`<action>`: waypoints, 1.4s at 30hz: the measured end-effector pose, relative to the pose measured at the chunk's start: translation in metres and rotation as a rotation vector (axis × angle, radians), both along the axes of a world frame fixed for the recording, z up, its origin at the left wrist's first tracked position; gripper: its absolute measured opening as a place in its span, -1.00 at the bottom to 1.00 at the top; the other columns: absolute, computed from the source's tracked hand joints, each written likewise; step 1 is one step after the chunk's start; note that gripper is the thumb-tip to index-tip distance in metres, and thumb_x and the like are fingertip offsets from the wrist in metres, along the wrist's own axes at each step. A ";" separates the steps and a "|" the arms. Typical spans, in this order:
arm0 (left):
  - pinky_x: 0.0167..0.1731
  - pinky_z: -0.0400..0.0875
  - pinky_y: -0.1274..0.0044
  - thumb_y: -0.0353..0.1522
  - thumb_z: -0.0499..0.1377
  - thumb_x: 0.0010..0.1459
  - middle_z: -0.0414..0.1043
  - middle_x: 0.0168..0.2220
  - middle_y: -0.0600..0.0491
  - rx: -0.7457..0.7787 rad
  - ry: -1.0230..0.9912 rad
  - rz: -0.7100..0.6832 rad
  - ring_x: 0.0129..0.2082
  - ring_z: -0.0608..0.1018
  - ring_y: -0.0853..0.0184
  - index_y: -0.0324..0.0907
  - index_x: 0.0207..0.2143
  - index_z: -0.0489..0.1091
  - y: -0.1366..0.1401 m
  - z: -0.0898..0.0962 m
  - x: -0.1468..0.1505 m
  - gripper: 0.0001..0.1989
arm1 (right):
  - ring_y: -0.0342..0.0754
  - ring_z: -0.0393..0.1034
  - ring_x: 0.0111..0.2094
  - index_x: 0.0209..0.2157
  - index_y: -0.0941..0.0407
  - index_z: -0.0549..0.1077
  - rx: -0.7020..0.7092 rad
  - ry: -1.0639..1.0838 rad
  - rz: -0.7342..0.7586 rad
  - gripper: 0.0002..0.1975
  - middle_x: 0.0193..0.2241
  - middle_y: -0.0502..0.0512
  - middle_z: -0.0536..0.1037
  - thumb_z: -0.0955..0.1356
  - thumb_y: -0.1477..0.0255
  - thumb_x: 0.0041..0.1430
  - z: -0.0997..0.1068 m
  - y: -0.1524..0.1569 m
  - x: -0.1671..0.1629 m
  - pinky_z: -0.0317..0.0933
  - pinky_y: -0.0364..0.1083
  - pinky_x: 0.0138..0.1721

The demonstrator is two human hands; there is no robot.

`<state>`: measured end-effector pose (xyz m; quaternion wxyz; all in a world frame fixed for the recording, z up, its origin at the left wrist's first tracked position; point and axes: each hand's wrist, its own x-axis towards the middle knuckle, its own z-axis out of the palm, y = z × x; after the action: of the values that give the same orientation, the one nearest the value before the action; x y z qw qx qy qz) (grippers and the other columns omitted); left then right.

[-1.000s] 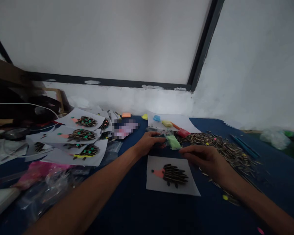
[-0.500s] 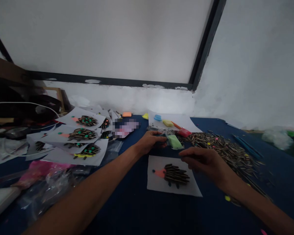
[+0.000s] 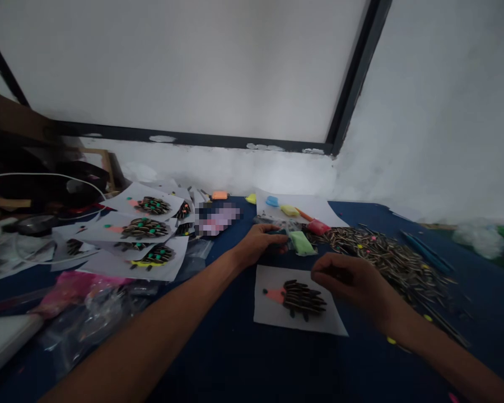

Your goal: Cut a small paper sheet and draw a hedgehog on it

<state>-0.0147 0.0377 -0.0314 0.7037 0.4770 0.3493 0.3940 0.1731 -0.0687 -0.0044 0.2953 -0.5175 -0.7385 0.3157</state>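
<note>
The right hand [image 3: 359,280] has moved away from the green packet [image 3: 302,243] at frame center, fingertips together. The left hand [image 3: 260,244] clamps the packet's edge between its fingers.

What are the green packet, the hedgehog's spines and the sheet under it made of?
Green packet: maybe modelling clay, matte, evenly coloured, in clear plastic with transparent edges.
Spines: likely sunflower seeds, dull; slim, dark, pale-striped.
Sheet: probably matte paper; thin, white, no gloss.
</note>
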 end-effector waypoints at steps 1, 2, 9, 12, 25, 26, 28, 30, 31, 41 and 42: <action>-0.48 0.43 0.62 -0.54 0.26 0.00 0.45 -0.54 0.05 0.007 -0.004 -0.003 -0.57 0.49 0.47 -0.34 -0.34 0.40 0.000 0.000 0.000 -0.88 | -0.21 0.17 -0.62 -0.42 0.10 0.43 0.005 -0.003 0.000 -0.75 -0.64 -0.07 0.31 0.31 0.21 0.16 0.000 0.000 0.000 0.04 -0.20 -0.61; -0.46 0.43 0.61 -0.54 0.26 0.00 0.46 -0.53 0.04 0.013 -0.007 -0.007 -0.56 0.49 0.47 -0.34 -0.34 0.41 0.000 0.000 0.000 -0.87 | -0.20 0.19 -0.61 -0.39 0.09 0.44 0.012 -0.004 -0.004 -0.76 -0.63 -0.06 0.34 0.29 0.21 0.18 -0.001 0.000 0.000 0.06 -0.19 -0.61; -0.48 0.42 0.60 -0.54 0.28 -0.01 0.45 -0.52 0.03 0.034 -0.006 -0.011 -0.56 0.49 0.46 -0.36 -0.34 0.41 -0.001 0.001 -0.001 -0.86 | -0.11 0.34 -0.48 -0.33 0.08 0.50 0.078 -0.074 0.027 -0.74 -0.43 0.08 0.49 0.28 0.21 0.19 0.002 -0.001 0.000 0.19 -0.15 -0.54; -0.49 0.42 0.62 -0.55 0.24 0.02 0.45 -0.53 0.03 0.041 -0.005 -0.020 -0.55 0.49 0.46 -0.35 -0.34 0.42 -0.002 0.002 -0.001 -0.90 | -0.11 0.35 -0.49 -0.31 0.07 0.50 0.090 -0.097 0.019 -0.76 -0.46 0.07 0.50 0.29 0.23 0.18 0.002 -0.001 0.000 0.19 -0.15 -0.55; -0.47 0.43 0.59 -0.51 0.32 -0.06 0.46 -0.51 0.04 0.029 -0.008 -0.026 -0.55 0.50 0.45 -0.34 -0.35 0.42 -0.001 0.001 -0.002 -0.83 | -0.15 0.32 -0.53 -0.33 0.07 0.49 0.217 -0.224 0.042 -0.84 -0.41 0.08 0.52 0.27 0.38 0.19 0.006 -0.006 -0.007 0.16 -0.17 -0.54; -0.47 0.43 0.59 -0.51 0.31 -0.05 0.46 -0.52 0.04 0.029 -0.004 -0.030 -0.55 0.50 0.45 -0.34 -0.35 0.42 -0.001 0.002 -0.002 -0.83 | -0.15 0.32 -0.53 -0.32 0.07 0.48 0.215 -0.222 0.051 -0.85 -0.39 0.09 0.52 0.27 0.41 0.17 0.006 -0.006 -0.007 0.17 -0.17 -0.54; -0.47 0.43 0.59 -0.52 0.30 -0.04 0.46 -0.51 0.04 0.026 -0.004 -0.037 -0.55 0.50 0.45 -0.34 -0.35 0.42 -0.001 0.002 -0.002 -0.84 | -0.17 0.30 -0.56 -0.32 0.08 0.47 0.215 -0.227 0.055 -0.87 -0.41 0.08 0.52 0.28 0.43 0.15 0.006 -0.007 -0.008 0.16 -0.17 -0.55; -0.46 0.44 0.59 -0.53 0.28 -0.03 0.46 -0.50 0.04 0.020 -0.011 -0.036 -0.54 0.50 0.45 -0.33 -0.34 0.42 0.000 0.001 -0.003 -0.86 | -0.19 0.25 -0.60 -0.35 0.07 0.47 0.218 -0.251 0.052 -0.89 -0.48 0.04 0.50 0.30 0.41 0.15 0.006 -0.007 -0.007 0.12 -0.18 -0.58; -0.46 0.44 0.59 -0.54 0.27 -0.02 0.46 -0.49 0.04 0.017 -0.012 -0.035 -0.53 0.51 0.45 -0.33 -0.34 0.42 0.000 0.001 -0.002 -0.86 | -0.19 0.23 -0.61 -0.38 0.07 0.46 0.223 -0.268 0.051 -0.88 -0.52 0.02 0.48 0.30 0.39 0.16 0.006 -0.007 -0.007 0.09 -0.19 -0.59; -0.51 0.42 0.61 -0.58 0.24 0.01 0.45 -0.53 0.07 -0.013 -0.003 -0.011 -0.57 0.50 0.47 -0.31 -0.39 0.39 0.000 0.003 -0.001 -0.90 | -0.24 0.20 -0.64 -0.35 0.06 0.46 0.224 -0.315 0.161 -0.93 -0.49 0.01 0.46 0.32 0.42 0.16 -0.002 -0.004 -0.003 0.07 -0.21 -0.60; -0.51 0.41 0.61 -0.58 0.24 0.01 0.45 -0.52 0.07 -0.011 -0.005 -0.012 -0.57 0.49 0.47 -0.31 -0.39 0.39 -0.001 0.003 -0.001 -0.90 | -0.24 0.20 -0.63 -0.35 0.06 0.47 0.244 -0.321 0.170 -0.92 -0.47 0.02 0.46 0.32 0.41 0.17 -0.003 -0.004 -0.003 0.07 -0.20 -0.60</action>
<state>-0.0154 0.0371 -0.0285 0.7095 0.4741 0.3469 0.3893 0.1699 -0.0727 -0.0072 0.2064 -0.4574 -0.8498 0.1613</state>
